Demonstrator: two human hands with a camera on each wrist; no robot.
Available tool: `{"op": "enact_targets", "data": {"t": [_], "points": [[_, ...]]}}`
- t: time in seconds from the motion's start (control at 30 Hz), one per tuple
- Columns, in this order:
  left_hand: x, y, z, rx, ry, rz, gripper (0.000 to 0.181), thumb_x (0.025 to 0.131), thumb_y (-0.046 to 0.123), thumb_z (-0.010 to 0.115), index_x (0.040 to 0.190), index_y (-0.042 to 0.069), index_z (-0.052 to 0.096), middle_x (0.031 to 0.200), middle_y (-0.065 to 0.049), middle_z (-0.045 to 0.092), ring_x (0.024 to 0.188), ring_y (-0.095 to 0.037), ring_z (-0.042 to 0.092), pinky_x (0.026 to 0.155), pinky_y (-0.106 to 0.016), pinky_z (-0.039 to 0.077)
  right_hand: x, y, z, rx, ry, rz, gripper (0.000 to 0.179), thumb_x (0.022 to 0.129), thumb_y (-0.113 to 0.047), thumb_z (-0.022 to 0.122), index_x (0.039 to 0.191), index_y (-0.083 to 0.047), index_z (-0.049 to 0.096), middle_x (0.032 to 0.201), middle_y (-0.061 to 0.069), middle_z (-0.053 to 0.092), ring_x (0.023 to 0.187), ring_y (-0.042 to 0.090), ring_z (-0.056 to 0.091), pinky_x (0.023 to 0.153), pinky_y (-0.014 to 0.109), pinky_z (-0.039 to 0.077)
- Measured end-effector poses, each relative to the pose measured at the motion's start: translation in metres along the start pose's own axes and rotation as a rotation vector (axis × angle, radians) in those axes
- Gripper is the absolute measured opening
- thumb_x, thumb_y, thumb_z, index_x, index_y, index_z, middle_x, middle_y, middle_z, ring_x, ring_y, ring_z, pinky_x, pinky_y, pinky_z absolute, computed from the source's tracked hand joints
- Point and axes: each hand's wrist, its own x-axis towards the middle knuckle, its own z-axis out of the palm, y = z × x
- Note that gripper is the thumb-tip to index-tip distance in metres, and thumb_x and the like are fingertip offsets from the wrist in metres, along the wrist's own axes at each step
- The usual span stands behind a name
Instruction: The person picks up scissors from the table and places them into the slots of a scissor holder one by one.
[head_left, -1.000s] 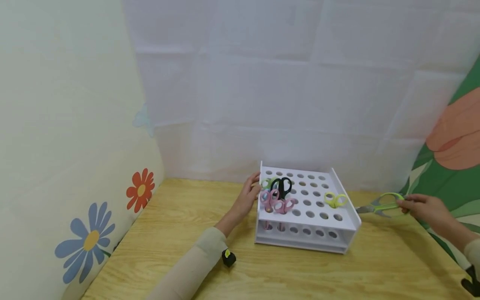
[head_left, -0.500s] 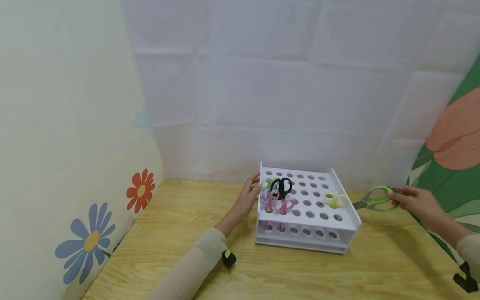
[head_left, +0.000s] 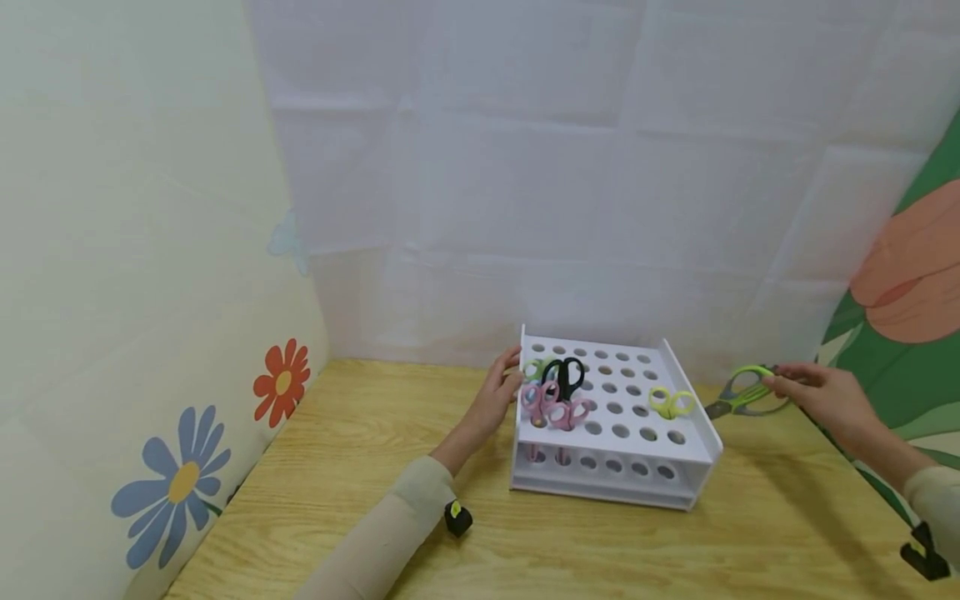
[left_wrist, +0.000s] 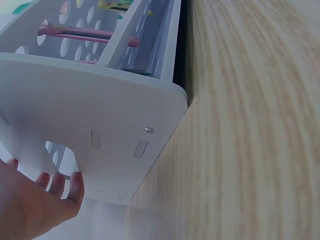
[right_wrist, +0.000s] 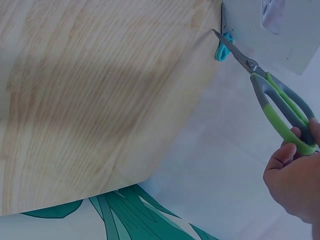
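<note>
In the head view a white perforated rack (head_left: 633, 433) stands on the table. My left hand (head_left: 495, 392) is at its left side panel; in the left wrist view the fingertips (left_wrist: 76, 184) touch that panel beside a cut-out. My right hand (head_left: 828, 400) pinches a pair of green and grey scissors (head_left: 750, 389) by the handles. The blades point left, toward the rack's right side, and look closed in the right wrist view. Black-handled scissors (head_left: 564, 375), pink-handled scissors (head_left: 570, 412) and green-handled ones stand in holes at the rack's left; yellow-handled scissors (head_left: 670, 402) stand at the right.
Teal-handled scissors (right_wrist: 224, 47) lie beside the rack's far right side in the right wrist view. The wooden table (head_left: 360, 500) meets a white sheet (head_left: 465, 167) behind the rack. Flower-patterned walls (head_left: 911, 267) stand on both sides.
My right hand has moved left with the green and grey scissors, bringing them closer to the rack, and their handles have risen slightly. My left hand has stayed at the rack.
</note>
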Motion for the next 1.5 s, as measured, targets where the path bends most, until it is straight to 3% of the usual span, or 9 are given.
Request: {"op": "enact_targets", "data": {"t": [0.1, 0.33, 0.5, 0.7, 0.8, 0.9, 1.13, 1.33, 1.5], "points": [[0.0, 0.001, 0.0, -0.002, -0.001, 0.002, 0.061, 0.106, 0.031, 0.046, 0.161, 0.013, 0.027, 0.156, -0.023, 0.029, 0.127, -0.034, 0.049, 0.101, -0.05, 0.045, -0.001, -0.004, 0.0, -0.038, 0.0, -0.03, 0.063, 0.101, -0.041, 0.064, 0.137, 0.01, 0.054, 0.114, 0.022, 0.066, 0.085, -0.002, 0.057, 0.067, 0.029, 0.054], [-0.001, 0.002, 0.0, 0.016, 0.003, -0.018, 0.06, 0.106, 0.034, 0.045, 0.161, 0.016, 0.029, 0.156, -0.018, 0.031, 0.127, -0.031, 0.05, 0.1, -0.05, 0.046, -0.002, -0.014, -0.001, -0.123, -0.001, -0.081, 0.058, 0.103, -0.037, 0.061, 0.135, 0.012, 0.055, 0.111, 0.028, 0.066, 0.101, 0.044, 0.06, 0.071, 0.055, 0.054], [-0.004, 0.006, 0.001, 0.012, 0.0, -0.016, 0.059, 0.107, 0.032, 0.045, 0.161, 0.014, 0.028, 0.156, -0.018, 0.031, 0.127, -0.032, 0.049, 0.1, -0.051, 0.045, -0.003, -0.02, -0.003, -0.135, 0.01, -0.092, 0.058, 0.104, -0.037, 0.06, 0.135, 0.012, 0.055, 0.12, 0.038, 0.059, 0.105, 0.053, 0.056, 0.071, 0.057, 0.053], [-0.002, 0.0, 0.001, 0.023, 0.004, -0.018, 0.059, 0.107, 0.035, 0.045, 0.161, 0.016, 0.029, 0.156, -0.015, 0.032, 0.126, -0.031, 0.05, 0.099, -0.049, 0.046, 0.005, -0.026, -0.009, -0.134, 0.021, -0.084, 0.058, 0.104, -0.038, 0.061, 0.134, 0.011, 0.056, 0.124, 0.038, 0.057, 0.1, 0.047, 0.058, 0.064, 0.046, 0.053], [-0.003, 0.0, 0.002, 0.029, 0.006, -0.003, 0.059, 0.107, 0.033, 0.044, 0.16, 0.013, 0.028, 0.155, -0.019, 0.032, 0.125, -0.031, 0.05, 0.097, -0.048, 0.047, 0.01, -0.034, -0.015, -0.144, 0.03, -0.087, 0.058, 0.103, -0.04, 0.06, 0.135, 0.009, 0.057, 0.122, 0.035, 0.059, 0.091, 0.035, 0.06, 0.055, 0.037, 0.05], [-0.004, 0.001, 0.003, 0.026, 0.005, 0.016, 0.059, 0.107, 0.029, 0.042, 0.16, 0.009, 0.027, 0.155, -0.024, 0.031, 0.124, -0.032, 0.05, 0.097, -0.047, 0.047, 0.013, -0.049, -0.021, -0.155, 0.035, -0.09, 0.059, 0.103, -0.042, 0.06, 0.135, 0.008, 0.057, 0.121, 0.034, 0.06, 0.084, 0.03, 0.059, 0.052, 0.038, 0.049], [-0.002, 0.006, 0.001, 0.001, 0.012, 0.027, 0.056, 0.108, 0.026, 0.043, 0.16, 0.011, 0.029, 0.154, -0.023, 0.031, 0.125, -0.031, 0.048, 0.098, -0.047, 0.046, 0.021, -0.085, -0.035, -0.203, 0.092, -0.128, 0.057, 0.103, -0.042, 0.06, 0.133, 0.007, 0.059, 0.124, 0.035, 0.057, 0.103, 0.045, 0.054, 0.061, 0.037, 0.047], [0.0, 0.007, -0.001, 0.003, 0.012, 0.024, 0.055, 0.109, 0.026, 0.043, 0.16, 0.012, 0.028, 0.155, -0.021, 0.032, 0.125, -0.032, 0.049, 0.098, -0.049, 0.046, 0.029, -0.11, -0.045, -0.243, 0.192, -0.183, 0.049, 0.102, -0.042, 0.062, 0.125, 0.002, 0.065, 0.114, 0.026, 0.064, 0.083, 0.024, 0.05, 0.056, 0.031, 0.042], [-0.001, 0.003, 0.0, -0.013, 0.001, 0.018, 0.057, 0.108, 0.024, 0.044, 0.161, 0.011, 0.027, 0.156, -0.022, 0.031, 0.127, -0.035, 0.048, 0.099, -0.052, 0.045, 0.025, -0.126, -0.048, -0.218, 0.24, -0.23, 0.045, 0.102, -0.038, 0.062, 0.125, 0.002, 0.065, 0.112, 0.025, 0.065, 0.078, 0.012, 0.049, 0.055, 0.026, 0.04]]}}
